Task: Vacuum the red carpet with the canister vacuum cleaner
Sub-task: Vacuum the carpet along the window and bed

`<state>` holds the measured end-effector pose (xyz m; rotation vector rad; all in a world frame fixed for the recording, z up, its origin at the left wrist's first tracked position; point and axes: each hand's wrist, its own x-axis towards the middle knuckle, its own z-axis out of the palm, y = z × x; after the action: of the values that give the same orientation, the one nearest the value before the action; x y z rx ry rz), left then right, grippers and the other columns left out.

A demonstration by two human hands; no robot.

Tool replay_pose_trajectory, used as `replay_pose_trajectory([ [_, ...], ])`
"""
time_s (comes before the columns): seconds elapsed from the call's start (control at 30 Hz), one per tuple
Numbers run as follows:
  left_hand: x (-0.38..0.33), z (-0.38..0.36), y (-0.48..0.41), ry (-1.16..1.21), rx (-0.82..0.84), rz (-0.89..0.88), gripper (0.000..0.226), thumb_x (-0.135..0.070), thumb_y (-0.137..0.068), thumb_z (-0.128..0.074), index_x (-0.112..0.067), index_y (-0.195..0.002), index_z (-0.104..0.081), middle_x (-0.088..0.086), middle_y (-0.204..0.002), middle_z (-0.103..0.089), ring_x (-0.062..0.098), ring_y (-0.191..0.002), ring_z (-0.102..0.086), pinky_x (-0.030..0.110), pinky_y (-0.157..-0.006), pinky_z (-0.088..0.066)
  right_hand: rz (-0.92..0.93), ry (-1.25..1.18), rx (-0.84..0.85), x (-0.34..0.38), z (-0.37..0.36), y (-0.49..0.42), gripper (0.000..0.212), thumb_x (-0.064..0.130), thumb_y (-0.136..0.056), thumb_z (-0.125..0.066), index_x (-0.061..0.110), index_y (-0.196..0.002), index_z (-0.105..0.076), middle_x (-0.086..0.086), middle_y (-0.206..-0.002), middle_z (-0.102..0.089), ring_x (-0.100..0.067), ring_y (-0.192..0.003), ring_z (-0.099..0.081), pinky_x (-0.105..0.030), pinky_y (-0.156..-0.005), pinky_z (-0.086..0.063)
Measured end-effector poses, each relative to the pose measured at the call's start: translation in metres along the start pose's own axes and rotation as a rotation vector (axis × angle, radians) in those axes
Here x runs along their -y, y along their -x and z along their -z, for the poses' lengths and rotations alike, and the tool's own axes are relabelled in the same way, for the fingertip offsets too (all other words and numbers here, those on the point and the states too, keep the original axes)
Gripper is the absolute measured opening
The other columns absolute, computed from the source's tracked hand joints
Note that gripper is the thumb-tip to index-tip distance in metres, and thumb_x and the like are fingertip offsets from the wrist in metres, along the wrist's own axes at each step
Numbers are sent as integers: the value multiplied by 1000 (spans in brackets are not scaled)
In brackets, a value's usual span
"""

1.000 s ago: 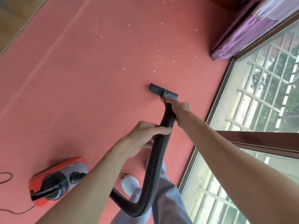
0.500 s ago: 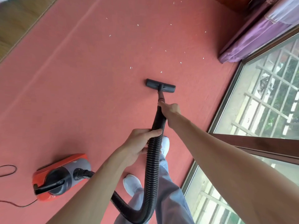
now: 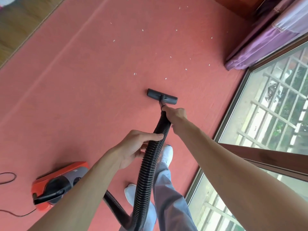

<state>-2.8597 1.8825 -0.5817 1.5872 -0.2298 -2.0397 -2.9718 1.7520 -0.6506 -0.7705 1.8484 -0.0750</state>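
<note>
Both hands grip the hose point(image 3: 150, 157): right hand point(image 3: 175, 114) near the nozzle point(image 3: 162, 96) steers, left hand point(image 3: 136, 147) behind takes slack; scraps point(image 3: 135, 73) lie ahead.

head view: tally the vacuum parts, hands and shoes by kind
hands: 2, left hand, right hand
white shoes: 2
canister: 1
hose: 1
floor nozzle: 1
total: 7

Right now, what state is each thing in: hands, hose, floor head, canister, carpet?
carpet: white scraps scattered ahead.
canister: sits on the carpet.
hose: looped back toward the canister.
floor head: flat on the carpet, short of the scraps.
left hand: grips the hose mid-length.
right hand: grips the hose near the floor head.
</note>
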Motion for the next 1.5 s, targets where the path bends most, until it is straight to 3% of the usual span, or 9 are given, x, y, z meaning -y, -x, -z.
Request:
replay_pose_trajectory([
  [0.2,-8,4,-16,105,-72,-4,44,-25,-81,-78,13,-102,-70,22,-84,-70,32,-73,-64,56,-84,-56,-15,73,87,15,-18,-22,37,33,-79,-68,8,-106,-64,-10,-102,-69,-24,-81,-61,-27,-60,-45],
  [0.4,-5,26,-1,-77,119,114,36,-27,-83,-75,5,-96,-74,23,-91,-72,33,-83,-70,53,-86,-58,-69,221,181,-2,-20,-10,28,29,-80,-65,9,-98,-57,-3,-69,-51,-14,-47,-40,-17,-35,-29],
  [0.67,-2,19,-4,14,-15,16,37,-26,-86,-74,9,-100,-71,21,-86,-71,33,-83,-68,63,-92,-53,26,198,150,8,-33,-14,30,29,-81,-65,9,-102,-56,-2,-71,-49,-14,-51,-39,-23,-41,-28],
  [0.9,14,31,10,-131,213,140,45,-31,-79,-75,8,-102,-73,22,-97,-73,35,-94,-69,53,-94,-53,-51,240,280,-16,-18,15,22,19,-83,-64,6,-99,-55,-4,-65,-48,-10,-39,-38,-10,-29,-24],
  [1.1,7,22,-9,-3,32,43,43,-27,-84,-74,9,-107,-71,20,-95,-72,31,-91,-69,49,-89,-57,50,214,237,8,-27,-9,16,20,-83,-64,8,-87,-53,-3,-63,-46,-12,-43,-36,-11,-27,-21],
  [1.2,1,19,-17,-31,95,41,41,-27,-85,-74,9,-105,-71,21,-97,-71,34,-96,-67,51,-91,-55,65,249,263,13,-22,-14,16,21,-82,-65,10,-81,-54,-3,-66,-49,-12,-46,-38,-12,-29,-24],
  [1.33,7,21,-13,-135,268,125,55,-28,-81,-77,16,-112,-66,25,-104,-71,38,-99,-66,57,-98,-49,12,278,311,-6,-11,-5,29,27,-77,-68,6,-96,-61,-5,-71,-53,-13,-50,-41,-14,-35,-28],
  [1.43,3,17,-16,-94,223,90,54,-28,-80,-77,16,-110,-67,24,-101,-70,38,-98,-65,57,-99,-49,74,247,206,-2,-14,-8,23,29,-78,-67,10,-83,-55,-8,-88,-60,-22,-73,-55,-24,-56,-44],
  [1.5,-6,14,-21,-45,144,34,48,-30,-81,-78,11,-105,-70,22,-97,-71,36,-94,-66,52,-94,-53,120,271,149,12,-20,-17,25,31,-79,-64,9,-90,-59,-8,-90,-61,-25,-78,-58,-29,-63,-47],
])
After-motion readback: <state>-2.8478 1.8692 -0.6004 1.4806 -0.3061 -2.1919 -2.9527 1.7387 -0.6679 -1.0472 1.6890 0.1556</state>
